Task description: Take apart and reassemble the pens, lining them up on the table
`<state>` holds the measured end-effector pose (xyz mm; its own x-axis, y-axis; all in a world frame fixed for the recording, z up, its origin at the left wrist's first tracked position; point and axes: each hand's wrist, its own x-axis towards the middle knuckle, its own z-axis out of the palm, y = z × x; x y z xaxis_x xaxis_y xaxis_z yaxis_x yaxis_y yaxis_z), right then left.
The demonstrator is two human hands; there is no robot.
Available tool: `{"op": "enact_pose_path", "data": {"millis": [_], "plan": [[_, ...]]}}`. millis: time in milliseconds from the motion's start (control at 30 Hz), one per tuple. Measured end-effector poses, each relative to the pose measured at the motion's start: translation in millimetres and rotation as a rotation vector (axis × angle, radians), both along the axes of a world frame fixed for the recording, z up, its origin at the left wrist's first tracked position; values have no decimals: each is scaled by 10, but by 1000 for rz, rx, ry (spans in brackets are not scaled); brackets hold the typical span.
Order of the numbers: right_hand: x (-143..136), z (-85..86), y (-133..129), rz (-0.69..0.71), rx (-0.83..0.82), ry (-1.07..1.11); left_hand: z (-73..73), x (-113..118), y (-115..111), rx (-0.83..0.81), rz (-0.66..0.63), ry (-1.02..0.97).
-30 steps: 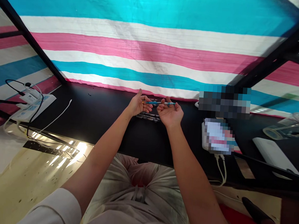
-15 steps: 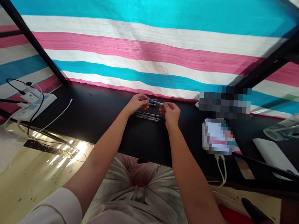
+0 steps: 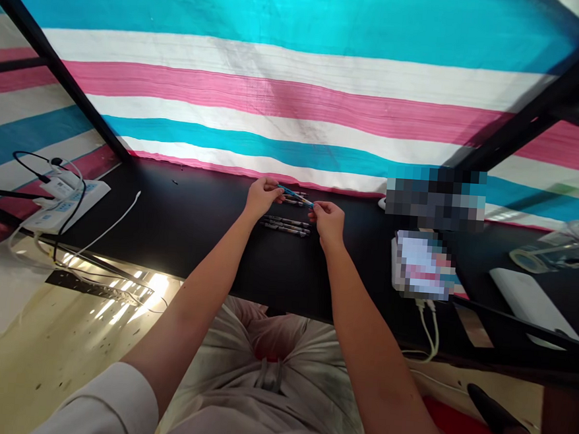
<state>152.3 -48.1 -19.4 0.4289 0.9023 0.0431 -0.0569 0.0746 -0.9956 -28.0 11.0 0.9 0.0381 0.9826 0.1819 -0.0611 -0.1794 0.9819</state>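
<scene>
A slim blue pen (image 3: pixel 294 194) spans the gap between my two hands, slanting down to the right above the black desk. My left hand (image 3: pixel 262 198) pinches its left end between thumb and fingers. On the other end, my right hand (image 3: pixel 329 221) is closed, fingertips together. I cannot tell whether the pen is in one piece or two. Just below lies a row of several dark pens (image 3: pixel 285 226), side by side on the desk. Behind the held pen are a few more pens (image 3: pixel 295 200), partly hidden by it and my fingers.
At left, a white power strip (image 3: pixel 74 208) with plugs and a white cable (image 3: pixel 115 224) lie on the black desk (image 3: pixel 194 230). A blurred phone (image 3: pixel 422 266), a white box (image 3: pixel 531 300) and a clear container (image 3: pixel 555 249) are at right. Striped sheeting (image 3: pixel 298 98) hangs behind.
The pen has gone from nearly level to slanting, its left end raised and its right end lower. My left hand has lifted slightly; my right hand has shifted a little left and down.
</scene>
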Motion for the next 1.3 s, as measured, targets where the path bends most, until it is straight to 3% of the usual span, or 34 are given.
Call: {"op": "enact_pose_path", "data": {"millis": [200,367,600,1033,1300], "plan": [[-22,-25,11,15,14,13,-12,45,-14,-33,56,-20],[0,-96,38,5,-4,-90,-66,-37,39,-69,-5,26],[43,-118,6,25,-38,-456,-56,-276,39,151,-145,528],[12,-71,-24,32,-11,-543,-179,-353,148,201,86,857],[42,-114,-24,342,128,-854,-152,-258,49,215,164,887]]}}
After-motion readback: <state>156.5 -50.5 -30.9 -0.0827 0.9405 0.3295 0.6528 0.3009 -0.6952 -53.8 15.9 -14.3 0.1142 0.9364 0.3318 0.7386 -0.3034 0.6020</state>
